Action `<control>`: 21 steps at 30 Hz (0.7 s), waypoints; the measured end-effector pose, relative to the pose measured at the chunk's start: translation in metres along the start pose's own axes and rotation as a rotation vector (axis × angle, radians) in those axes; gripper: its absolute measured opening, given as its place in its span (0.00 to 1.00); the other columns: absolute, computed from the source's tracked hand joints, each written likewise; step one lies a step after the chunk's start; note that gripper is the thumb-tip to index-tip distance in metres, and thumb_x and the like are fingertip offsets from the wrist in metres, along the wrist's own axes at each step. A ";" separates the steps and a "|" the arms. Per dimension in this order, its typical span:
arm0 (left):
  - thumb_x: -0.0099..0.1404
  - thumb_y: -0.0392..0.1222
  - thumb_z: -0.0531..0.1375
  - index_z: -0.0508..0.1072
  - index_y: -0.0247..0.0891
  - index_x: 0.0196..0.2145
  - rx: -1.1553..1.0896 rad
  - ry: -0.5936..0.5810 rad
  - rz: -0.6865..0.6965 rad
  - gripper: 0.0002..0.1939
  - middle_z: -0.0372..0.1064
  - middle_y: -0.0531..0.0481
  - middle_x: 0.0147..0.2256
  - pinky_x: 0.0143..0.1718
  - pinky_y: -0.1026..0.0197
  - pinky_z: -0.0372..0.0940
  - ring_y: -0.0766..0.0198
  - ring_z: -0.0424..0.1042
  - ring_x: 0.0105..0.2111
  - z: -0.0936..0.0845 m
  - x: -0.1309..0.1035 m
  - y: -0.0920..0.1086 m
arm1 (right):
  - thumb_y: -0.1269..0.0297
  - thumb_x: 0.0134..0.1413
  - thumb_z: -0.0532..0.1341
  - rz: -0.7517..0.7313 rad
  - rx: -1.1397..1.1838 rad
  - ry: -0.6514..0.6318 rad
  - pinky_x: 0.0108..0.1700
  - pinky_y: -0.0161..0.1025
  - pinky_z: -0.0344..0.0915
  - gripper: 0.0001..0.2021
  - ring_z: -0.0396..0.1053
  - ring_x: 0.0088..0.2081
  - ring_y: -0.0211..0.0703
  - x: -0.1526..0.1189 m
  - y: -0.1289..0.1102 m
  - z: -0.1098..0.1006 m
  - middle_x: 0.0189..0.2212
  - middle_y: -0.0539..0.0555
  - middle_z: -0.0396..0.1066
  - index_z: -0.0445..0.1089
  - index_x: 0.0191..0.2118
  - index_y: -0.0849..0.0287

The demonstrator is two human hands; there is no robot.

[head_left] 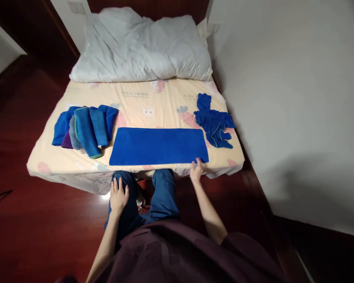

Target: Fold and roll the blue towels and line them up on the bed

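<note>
A flat blue cloth lies spread as a long rectangle near the front edge of the bed. At its lower right corner, my right hand touches the edge; whether the fingers pinch the cloth is too small to tell. My left hand rests on my thigh with its fingers spread, holding nothing. Left of the cloth sits a pile of folded and rolled cloths in blue, teal, grey and purple. To the right lie crumpled blue cloths, one with green edging.
The bed has a cream patterned sheet, and a large white pillow or quilt lies at its far end. A white wall runs along the right. Dark red floor shows on the left.
</note>
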State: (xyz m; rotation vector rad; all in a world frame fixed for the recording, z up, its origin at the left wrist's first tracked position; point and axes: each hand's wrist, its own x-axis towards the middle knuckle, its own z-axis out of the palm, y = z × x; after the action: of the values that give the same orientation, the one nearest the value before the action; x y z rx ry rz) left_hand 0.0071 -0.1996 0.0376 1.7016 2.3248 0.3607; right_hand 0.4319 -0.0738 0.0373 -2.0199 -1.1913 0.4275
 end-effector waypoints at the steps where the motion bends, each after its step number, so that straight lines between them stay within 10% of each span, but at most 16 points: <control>1: 0.74 0.52 0.46 0.57 0.25 0.71 0.036 0.014 0.023 0.36 0.44 0.29 0.73 0.70 0.36 0.51 0.37 0.44 0.74 0.000 -0.010 0.009 | 0.54 0.66 0.52 0.019 0.177 -0.051 0.62 0.54 0.67 0.25 0.71 0.59 0.56 -0.030 -0.011 0.013 0.57 0.70 0.73 0.73 0.57 0.66; 4: 0.74 0.52 0.47 0.56 0.27 0.72 0.128 0.024 0.030 0.36 0.43 0.29 0.73 0.68 0.32 0.52 0.33 0.44 0.73 -0.003 -0.024 0.023 | 0.48 0.60 0.60 0.180 0.656 -0.354 0.38 0.44 0.75 0.22 0.77 0.33 0.47 -0.121 -0.039 0.053 0.36 0.61 0.81 0.77 0.45 0.63; 8: 0.73 0.52 0.49 0.53 0.28 0.73 0.186 -0.022 0.014 0.38 0.42 0.30 0.74 0.67 0.32 0.54 0.32 0.46 0.72 -0.009 -0.016 0.025 | 0.50 0.52 0.70 0.366 0.961 -0.492 0.31 0.36 0.71 0.19 0.73 0.26 0.39 -0.185 -0.064 0.084 0.29 0.54 0.79 0.78 0.41 0.62; 12: 0.72 0.52 0.50 0.53 0.29 0.73 0.199 -0.039 -0.003 0.38 0.42 0.30 0.74 0.66 0.33 0.55 0.33 0.48 0.71 -0.011 -0.012 0.023 | 0.55 0.49 0.73 0.526 1.134 -0.658 0.34 0.37 0.73 0.20 0.76 0.30 0.41 -0.176 -0.077 0.084 0.33 0.56 0.80 0.77 0.43 0.64; 21: 0.73 0.53 0.48 0.52 0.29 0.73 0.196 -0.026 0.013 0.38 0.42 0.31 0.74 0.66 0.35 0.55 0.34 0.48 0.71 -0.011 -0.014 0.019 | 0.66 0.54 0.69 0.771 1.317 -0.493 0.39 0.37 0.73 0.16 0.78 0.35 0.40 -0.137 -0.091 0.082 0.38 0.53 0.81 0.72 0.48 0.59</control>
State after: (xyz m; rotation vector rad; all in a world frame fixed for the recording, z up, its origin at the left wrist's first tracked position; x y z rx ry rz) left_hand 0.0247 -0.2082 0.0546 1.7967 2.3996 0.1141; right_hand 0.2566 -0.1286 0.0381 -1.0662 -0.0804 1.6292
